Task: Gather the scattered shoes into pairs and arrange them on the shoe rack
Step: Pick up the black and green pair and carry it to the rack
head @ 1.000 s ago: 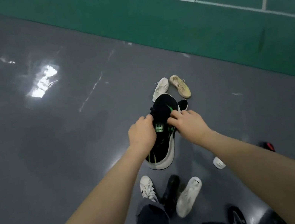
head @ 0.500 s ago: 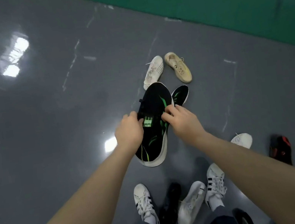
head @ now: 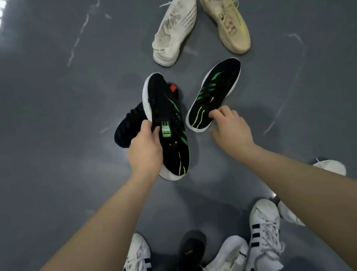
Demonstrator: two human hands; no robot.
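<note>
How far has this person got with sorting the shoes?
Early days. Nothing looks racked; no rack is in view. The left hand grips one black-green shoe while the right hand reaches its mate on the floor. The white shoe, beige shoe and others remain scattered.

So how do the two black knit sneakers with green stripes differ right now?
The black knit sneaker in the left hand is gripped by the left hand, while the black knit sneaker on the grey floor is only touched at its heel by the right hand. The held one points up the frame; the other angles up and right. Both have white soles.
</note>
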